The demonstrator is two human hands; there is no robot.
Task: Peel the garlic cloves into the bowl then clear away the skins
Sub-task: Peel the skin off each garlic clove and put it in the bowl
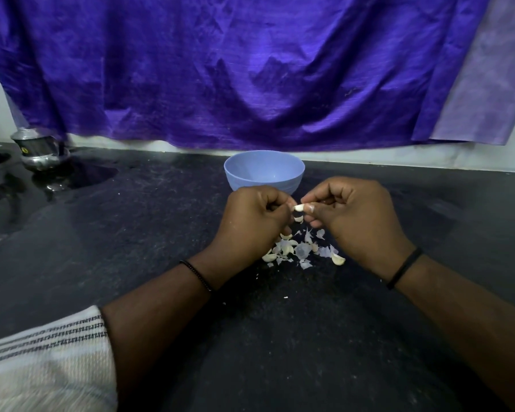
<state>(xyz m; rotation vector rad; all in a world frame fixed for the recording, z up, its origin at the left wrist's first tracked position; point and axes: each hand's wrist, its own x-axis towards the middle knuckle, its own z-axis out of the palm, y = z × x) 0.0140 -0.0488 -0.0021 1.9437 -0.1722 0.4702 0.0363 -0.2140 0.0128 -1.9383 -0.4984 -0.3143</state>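
One garlic clove (298, 207) pinched between our left hand (254, 221) and right hand (354, 221); blue bowl (263, 171) looks empty; cloves, skins (302, 251) wait on counter (161, 233).

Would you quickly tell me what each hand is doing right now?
Left hand: fingers curled, pinching the garlic clove from its side.
Right hand: fingers curled, pinching the same clove at its other end.

A dark speckled worktop (131, 233) is seen, wet at far left. A steel vessel (39, 150) stands there, near the wall. A creased purple cloth (235, 69) is hung behind, with a paler lilac band (488, 84) at right.
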